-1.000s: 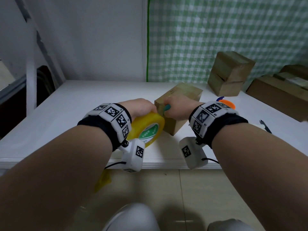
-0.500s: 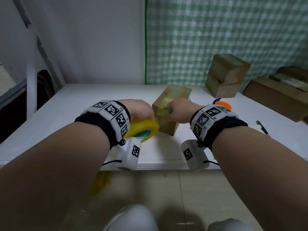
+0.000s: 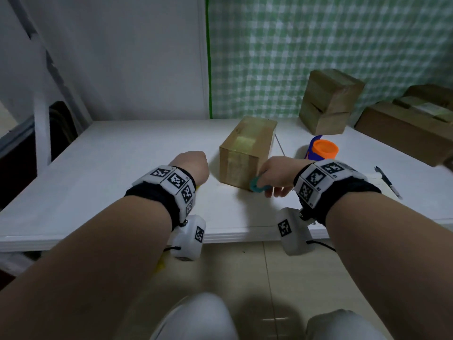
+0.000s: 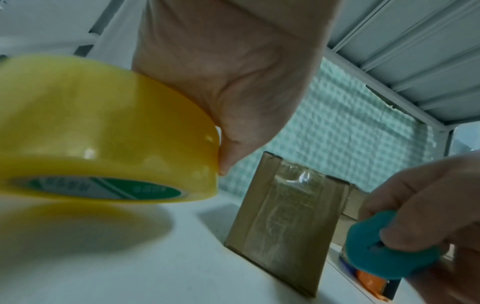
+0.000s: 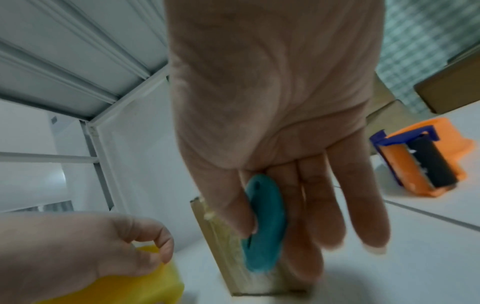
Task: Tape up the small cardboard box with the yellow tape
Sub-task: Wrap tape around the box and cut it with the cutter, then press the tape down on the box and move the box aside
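Note:
The small cardboard box (image 3: pixel 247 150) stands on the white table (image 3: pixel 122 153) with a strip of clear yellowish tape over its top and down its near end (image 4: pixel 280 222). My left hand (image 3: pixel 193 165) is just left of the box and grips the yellow tape roll (image 4: pixel 98 131). The roll lies flat, close over the table; the head view hides most of it. My right hand (image 3: pixel 277 175) is at the box's near right corner. Its thumb and fingers pinch a round teal cutter (image 3: pixel 258 186), also in the wrist views (image 4: pixel 389 246) (image 5: pixel 265 226).
An orange and blue tape dispenser (image 3: pixel 321 149) stands right of the box. Two stacked cardboard boxes (image 3: pixel 328 101) and a long carton (image 3: pixel 402 128) are at the back right. A dark pen (image 3: pixel 387 179) lies near my right wrist. The table's front edge (image 3: pixel 122 239) runs below my wrists.
My left hand has drawn the roll away from the box's near end, leftwards and down flat. My right hand with the cutter has come off the box face towards its right corner.

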`<state>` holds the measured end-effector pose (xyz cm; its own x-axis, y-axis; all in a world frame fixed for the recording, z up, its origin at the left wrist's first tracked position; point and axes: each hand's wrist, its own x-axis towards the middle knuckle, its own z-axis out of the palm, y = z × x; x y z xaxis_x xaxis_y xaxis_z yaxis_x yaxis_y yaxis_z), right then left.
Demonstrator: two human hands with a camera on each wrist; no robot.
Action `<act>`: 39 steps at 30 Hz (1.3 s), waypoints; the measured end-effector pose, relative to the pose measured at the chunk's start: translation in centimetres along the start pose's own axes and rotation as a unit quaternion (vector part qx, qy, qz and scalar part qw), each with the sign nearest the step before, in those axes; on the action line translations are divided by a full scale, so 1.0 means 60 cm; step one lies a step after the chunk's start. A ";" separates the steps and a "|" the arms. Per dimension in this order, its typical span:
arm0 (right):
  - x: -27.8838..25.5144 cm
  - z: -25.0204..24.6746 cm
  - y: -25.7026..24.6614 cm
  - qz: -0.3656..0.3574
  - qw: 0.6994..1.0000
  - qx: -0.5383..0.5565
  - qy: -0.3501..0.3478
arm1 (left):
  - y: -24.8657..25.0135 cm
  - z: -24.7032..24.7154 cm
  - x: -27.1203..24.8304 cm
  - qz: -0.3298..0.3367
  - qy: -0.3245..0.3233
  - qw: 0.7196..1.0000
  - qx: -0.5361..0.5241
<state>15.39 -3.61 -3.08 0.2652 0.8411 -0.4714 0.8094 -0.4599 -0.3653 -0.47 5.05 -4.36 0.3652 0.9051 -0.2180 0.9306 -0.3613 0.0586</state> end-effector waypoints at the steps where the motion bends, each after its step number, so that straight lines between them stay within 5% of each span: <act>1: 0.001 0.004 0.005 0.007 0.999 -0.041 0.015 | 0.002 0.005 0.004 -0.001 -0.002 1.000 0.002; 4: 0.005 0.015 0.025 0.020 0.990 -0.122 0.067 | 0.006 0.020 0.015 0.000 -0.013 1.000 0.013; 14: 0.016 0.039 0.075 0.016 0.978 -0.196 0.071 | 0.019 0.045 0.027 0.022 -0.071 0.994 0.086; 17: 0.023 0.031 0.073 0.007 0.981 -0.101 0.165 | 0.020 0.030 0.028 0.002 -0.020 0.999 0.040; 20: 0.032 0.019 0.060 -0.043 0.959 0.058 0.272 | 0.025 0.009 0.030 0.007 0.065 0.983 -0.171; 23: 0.033 0.012 0.039 -0.098 0.951 0.140 0.258 | 0.040 -0.005 0.022 0.090 0.043 0.948 -0.303; 34: 0.030 0.018 0.047 -0.129 0.946 0.168 0.244 | 0.052 0.021 -0.015 0.188 0.046 0.950 -0.246; 39: 0.038 0.019 0.047 -0.125 0.940 0.209 0.241 | 0.059 0.029 -0.020 0.207 0.153 0.952 -0.167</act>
<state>17.68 -3.31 -6.12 0.3815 0.9229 0.0520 0.6282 -0.2176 -0.7470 2.33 2.27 -5.59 0.6451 0.7420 0.1825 0.6428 -0.6561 0.3954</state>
